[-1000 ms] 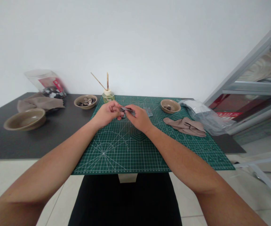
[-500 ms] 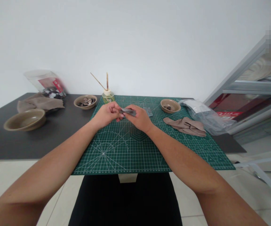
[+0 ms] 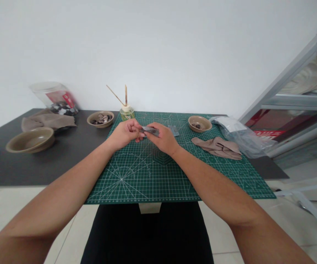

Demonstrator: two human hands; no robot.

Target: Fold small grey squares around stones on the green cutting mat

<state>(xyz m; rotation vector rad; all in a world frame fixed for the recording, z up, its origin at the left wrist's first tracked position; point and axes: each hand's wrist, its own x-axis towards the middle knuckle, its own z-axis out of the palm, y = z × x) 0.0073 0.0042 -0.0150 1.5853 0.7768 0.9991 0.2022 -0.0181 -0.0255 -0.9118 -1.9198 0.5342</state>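
Observation:
Above the green cutting mat (image 3: 136, 190), both hands meet and are nearly touching. My right hand (image 3: 165, 139) is closed around a grey folded sheet (image 3: 151, 130), perhaps sandpaper; its exact kind is unclear. Against the sheet's left end, my left hand (image 3: 125, 134) is closed in a pinch. Whatever lies between its fingertips is small and mostly hidden. Just behind the right hand, a small grey-blue packet or piece (image 3: 173, 130) lies on the mat.
Left are a bowl with small dark pieces (image 3: 100, 119), a larger bowl (image 3: 30, 140), a brown cloth (image 3: 48, 120) and a clear jar (image 3: 52, 97). A bottle with sticks (image 3: 126, 112) stands behind. Right are another bowl (image 3: 199, 124), a cloth (image 3: 217, 147) and a plastic bag (image 3: 243, 137).
The whole view has shifted very slightly. Both hands keep almost the same pose around the grey folded sheet.

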